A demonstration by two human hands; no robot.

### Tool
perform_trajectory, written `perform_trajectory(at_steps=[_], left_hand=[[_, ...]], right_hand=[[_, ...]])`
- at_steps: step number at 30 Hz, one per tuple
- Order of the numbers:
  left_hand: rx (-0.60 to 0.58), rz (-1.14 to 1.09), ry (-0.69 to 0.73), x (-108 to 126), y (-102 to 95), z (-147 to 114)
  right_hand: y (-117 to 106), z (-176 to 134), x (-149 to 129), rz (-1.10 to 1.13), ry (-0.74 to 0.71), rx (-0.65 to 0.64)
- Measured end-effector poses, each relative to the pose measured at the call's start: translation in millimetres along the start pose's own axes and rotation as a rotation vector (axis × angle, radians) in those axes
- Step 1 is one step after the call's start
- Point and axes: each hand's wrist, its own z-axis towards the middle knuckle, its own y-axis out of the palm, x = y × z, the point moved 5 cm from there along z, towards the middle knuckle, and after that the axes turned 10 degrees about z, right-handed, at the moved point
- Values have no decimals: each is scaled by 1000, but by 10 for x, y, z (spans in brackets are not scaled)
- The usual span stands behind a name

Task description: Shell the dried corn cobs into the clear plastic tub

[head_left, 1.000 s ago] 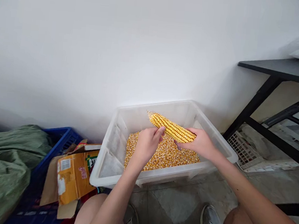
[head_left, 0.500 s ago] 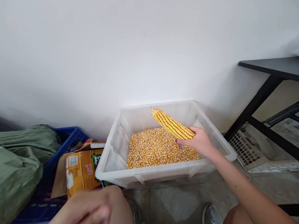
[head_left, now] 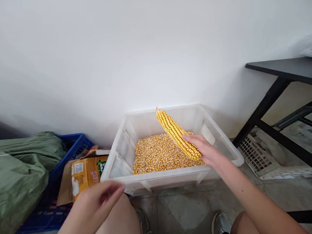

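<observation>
A yellow ear of corn (head_left: 176, 132), kernels on it, slants above the bin with its narrow tip up and to the left. Its thicker lower end rests in my right hand (head_left: 201, 147), which is closed on it with the thumb along its upper side. Loose corn kernels (head_left: 155, 155) lie heaped in a translucent white plastic bin (head_left: 138, 181) beneath the ear. My left hand (head_left: 96, 201), somewhat blurred, hovers over my left knee near the bin's front left corner. Its fingers are loosely curved, with a gap to the thumb and nothing visible between them.
A blue crate (head_left: 73, 142) with a green cloth or bag (head_left: 15, 169) stands at left, beside an opened orange cardboard box (head_left: 86, 174). On the right is a black table (head_left: 295, 69), with a white basket (head_left: 260, 152) under it. A white wall (head_left: 151, 50) rises behind the bin.
My left hand has risen slightly and moved right, its fingers loosening. The ear has turned to a steeper slant, and my right thumb now lies across its upper side.
</observation>
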Motion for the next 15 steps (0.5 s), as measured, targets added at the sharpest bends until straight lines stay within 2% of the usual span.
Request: perform_trajectory(at_steps=[2, 6, 9, 10, 12, 13, 15], left_hand=[[-125, -246, -24, 250, 94, 373], [-386, -820, -98, 812, 526, 1174], [-471, -1190, -21, 1061, 793, 1372], [-464, -1253, 5, 1084, 848, 1365], [-342, -1292, 19, 1045, 896, 1320], [-256, -1279, 2, 1001, 898, 1297], [-100, -1230, -43, 913, 873, 1262]], right_hand=[[107, 17, 26, 120, 62, -13], [237, 71, 56, 205, 227, -116], [284, 110, 74, 257, 340, -219], [301, 125, 90, 269, 371, -245], [328, 161, 138, 255, 408, -264], [328, 188, 159, 220, 395, -244], [279, 251, 150, 78, 264, -135]])
